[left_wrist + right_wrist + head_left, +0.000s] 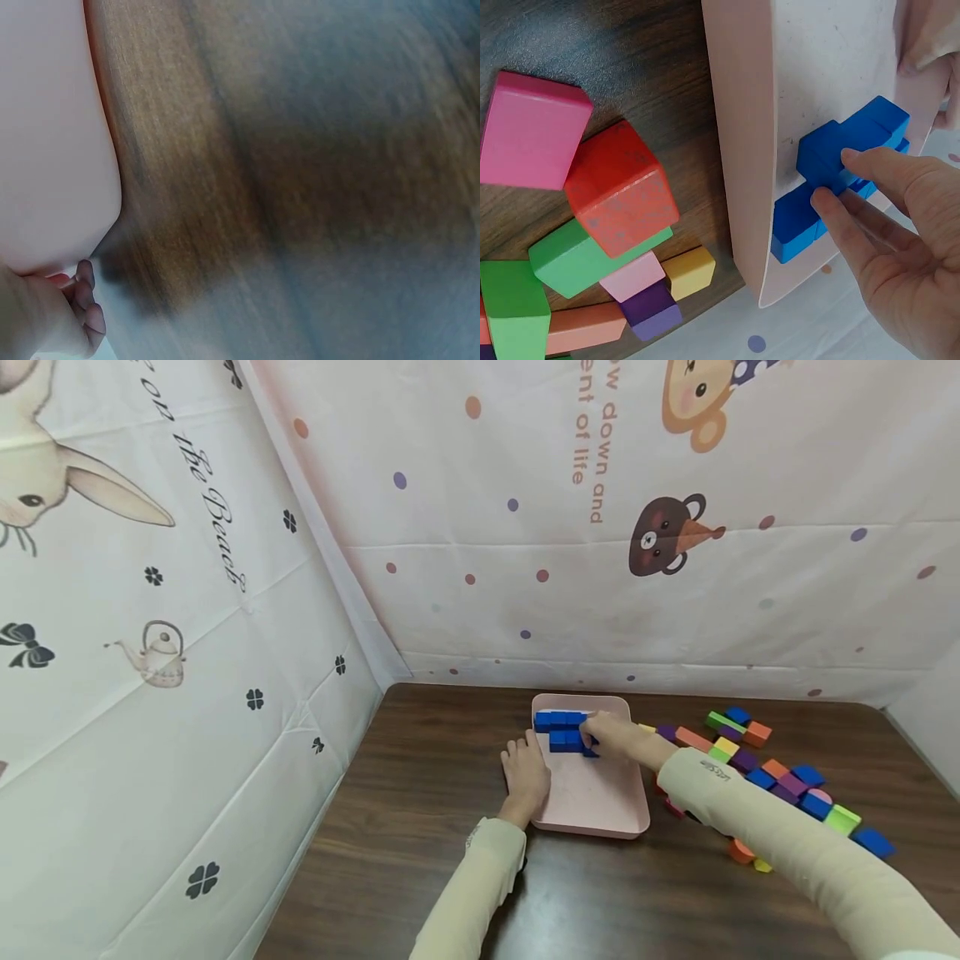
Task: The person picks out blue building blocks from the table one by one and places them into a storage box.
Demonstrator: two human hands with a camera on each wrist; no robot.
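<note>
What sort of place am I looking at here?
Probably a tabletop play or filming corner, though the wider room isn't visible. White sheets printed with cartoon animals enclose a dark wood-grain table, where colorful blocks lie beside a pink tray.

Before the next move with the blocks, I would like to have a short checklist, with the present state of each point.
1. Left hand on the pink tray: ok, it grips the left wall.
2. Right hand on a blue block: ok, pinched inside the tray.
3. Only blue in the tray: ok, every visible piece there is blue.
4. Pinched block flat on the tray floor: cannot tell, the hand partly hides it.
5. No blue outside the tray: not ok, several blue pieces lie to its right among other colours.
</note>
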